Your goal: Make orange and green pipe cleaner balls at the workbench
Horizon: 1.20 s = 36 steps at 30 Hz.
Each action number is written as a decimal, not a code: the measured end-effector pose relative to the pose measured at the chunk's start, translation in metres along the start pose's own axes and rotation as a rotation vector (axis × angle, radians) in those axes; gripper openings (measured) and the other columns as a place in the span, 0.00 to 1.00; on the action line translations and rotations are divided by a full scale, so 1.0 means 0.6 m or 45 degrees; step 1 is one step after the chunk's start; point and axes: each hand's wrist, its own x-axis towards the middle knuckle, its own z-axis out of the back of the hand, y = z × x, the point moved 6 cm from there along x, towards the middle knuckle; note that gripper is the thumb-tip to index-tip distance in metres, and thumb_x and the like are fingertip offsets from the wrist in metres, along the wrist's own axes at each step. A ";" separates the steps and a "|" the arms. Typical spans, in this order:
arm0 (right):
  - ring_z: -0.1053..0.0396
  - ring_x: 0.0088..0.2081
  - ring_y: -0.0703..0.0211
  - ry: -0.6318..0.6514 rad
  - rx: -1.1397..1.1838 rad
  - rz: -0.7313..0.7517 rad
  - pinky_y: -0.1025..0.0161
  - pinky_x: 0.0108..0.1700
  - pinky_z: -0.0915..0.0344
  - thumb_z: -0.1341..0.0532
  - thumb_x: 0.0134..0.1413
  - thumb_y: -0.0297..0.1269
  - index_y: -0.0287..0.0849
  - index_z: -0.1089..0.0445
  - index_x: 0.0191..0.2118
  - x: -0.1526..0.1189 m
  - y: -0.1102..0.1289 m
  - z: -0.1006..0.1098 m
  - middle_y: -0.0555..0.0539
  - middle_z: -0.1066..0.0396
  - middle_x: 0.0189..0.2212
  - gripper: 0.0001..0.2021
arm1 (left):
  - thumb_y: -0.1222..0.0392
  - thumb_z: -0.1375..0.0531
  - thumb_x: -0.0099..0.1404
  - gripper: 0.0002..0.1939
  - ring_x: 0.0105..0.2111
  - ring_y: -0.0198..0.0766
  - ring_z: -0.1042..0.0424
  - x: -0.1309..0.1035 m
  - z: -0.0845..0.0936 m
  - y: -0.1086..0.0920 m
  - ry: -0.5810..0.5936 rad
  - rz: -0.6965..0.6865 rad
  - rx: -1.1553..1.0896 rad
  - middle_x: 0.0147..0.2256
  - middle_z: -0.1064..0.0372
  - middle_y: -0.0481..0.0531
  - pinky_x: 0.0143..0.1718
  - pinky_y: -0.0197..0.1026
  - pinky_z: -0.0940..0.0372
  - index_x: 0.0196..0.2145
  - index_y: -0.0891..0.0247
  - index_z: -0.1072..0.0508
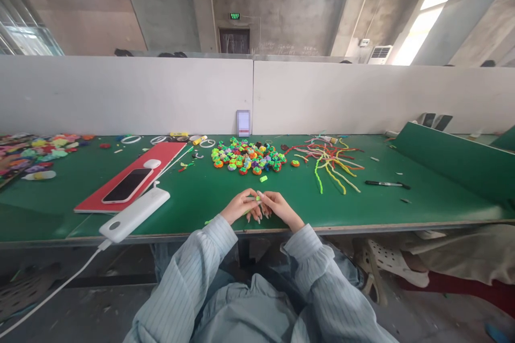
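Observation:
My left hand (241,206) and my right hand (280,208) meet over the front of the green table, fingertips pinched together. A small lime-green bit (258,198) shows between them. It looks like part of a pipe cleaner, with more green (207,222) showing by my left wrist; the fingers hide most of it. Just beyond my hands lies a small lime-green piece (263,178). Behind that is a heap of small round fuzzy ornaments (249,157) with green tops, and one orange ornament (295,163) lies apart on its right.
Loose pipe cleaners (333,163) in green, yellow and red spread to the right, near a black pen (386,184). On the left are a red folder (132,179), a phone (127,185) and a white power bank (134,214) with a cable. Another phone (243,123) leans on the partition.

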 end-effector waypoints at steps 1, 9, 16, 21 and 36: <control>0.45 0.12 0.71 0.011 0.004 0.002 0.71 0.16 0.48 0.46 0.50 0.56 0.40 0.41 0.19 0.000 0.000 0.000 0.56 0.40 0.11 0.23 | 0.48 0.40 0.55 0.19 0.17 0.34 0.29 0.000 0.000 0.000 0.002 0.000 0.011 0.20 0.28 0.48 0.12 0.28 0.45 0.34 0.63 0.41; 0.49 0.10 0.72 0.063 0.016 -0.009 0.70 0.14 0.52 0.49 0.54 0.54 0.40 0.40 0.17 -0.002 -0.003 0.000 0.56 0.42 0.08 0.25 | 0.49 0.38 0.53 0.18 0.18 0.32 0.30 0.004 0.006 0.007 -0.054 -0.019 0.180 0.24 0.27 0.51 0.16 0.30 0.42 0.31 0.65 0.37; 0.56 0.08 0.73 0.102 0.069 -0.057 0.69 0.12 0.60 0.51 0.56 0.55 0.40 0.44 0.13 -0.008 -0.002 0.002 0.58 0.51 0.05 0.28 | 0.48 0.39 0.54 0.17 0.19 0.30 0.33 -0.001 -0.006 -0.027 -0.045 -0.123 0.425 0.22 0.31 0.48 0.22 0.33 0.38 0.28 0.67 0.32; 0.58 0.08 0.74 0.087 0.100 -0.091 0.69 0.11 0.61 0.50 0.53 0.57 0.42 0.50 0.11 -0.009 -0.005 -0.001 0.58 0.55 0.05 0.29 | 0.48 0.42 0.57 0.15 0.18 0.30 0.33 -0.004 -0.006 -0.030 -0.010 -0.148 0.533 0.20 0.32 0.47 0.21 0.33 0.37 0.26 0.65 0.33; 0.42 0.14 0.70 0.052 0.046 -0.050 0.71 0.17 0.46 0.47 0.51 0.56 0.41 0.41 0.21 -0.002 -0.004 -0.002 0.56 0.39 0.12 0.22 | 0.47 0.41 0.55 0.18 0.20 0.32 0.33 -0.004 0.014 -0.004 -0.121 -0.117 0.370 0.20 0.33 0.47 0.21 0.33 0.39 0.23 0.65 0.37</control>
